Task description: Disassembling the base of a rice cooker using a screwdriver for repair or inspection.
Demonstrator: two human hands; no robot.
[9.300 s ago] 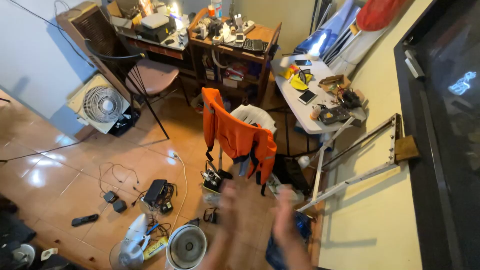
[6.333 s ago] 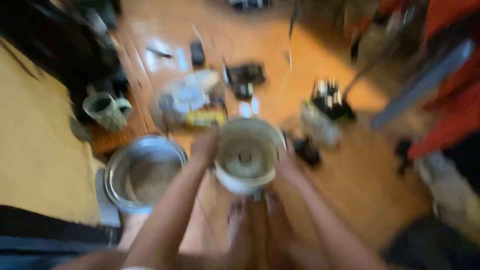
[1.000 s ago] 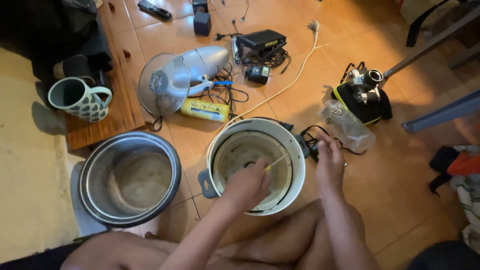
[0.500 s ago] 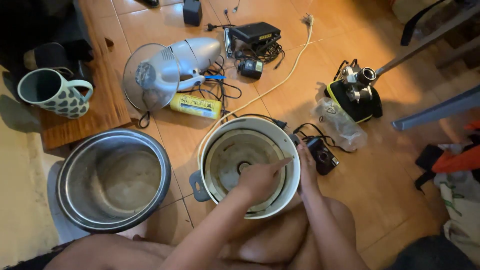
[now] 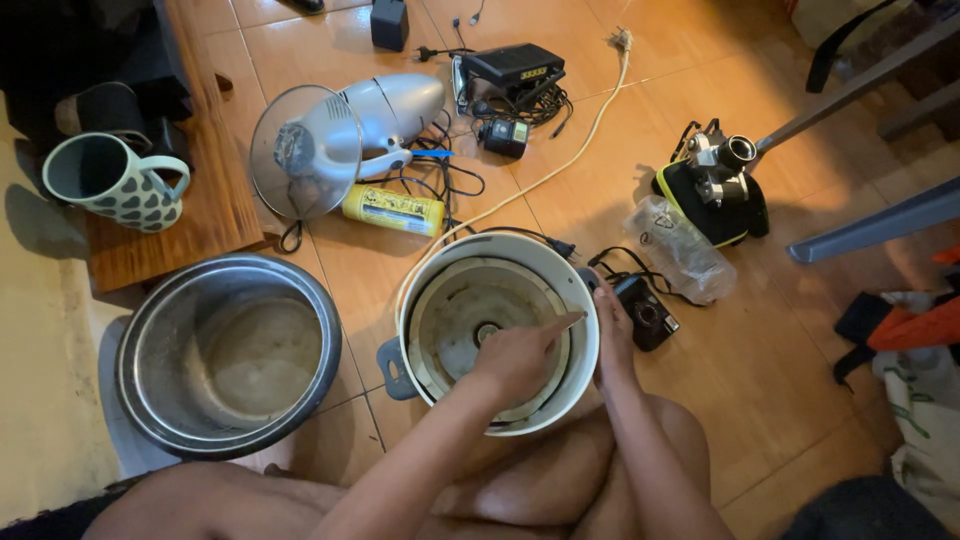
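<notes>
Cooker body (image 5: 497,330) – a white round pot shell with a grey handle at its lower left – sits on the tiled floor (image 5: 760,380) between the person's knees, open at the top, its bare heating plate showing inside. Left hand (image 5: 520,352) reaches down into it, fingers curled and the forefinger stretched toward the right inner wall; whether it pinches anything I cannot tell. Right hand (image 5: 612,335) lies against the outside of the right rim, fingers flat on the wall, steadying it rather than closing round anything.

Just left of the cooker stands the steel inner pot (image 5: 228,352), empty and upright, close but not touching. Above that a wooden board (image 5: 210,200) carries a mug (image 5: 115,182) patterned with hearts. A small fan (image 5: 340,135) lies on its side above the cooker, a yellow can (image 5: 395,210) below it amid black cables. A white cord (image 5: 530,185) runs from the cooker's rim up toward the top of the view. Right of the rim, touching the right hand's fingertips, is a black camera (image 5: 645,312); beyond it a clear plastic bottle (image 5: 678,248) lying down, and a black and yellow device (image 5: 715,185) – its kind unclear
</notes>
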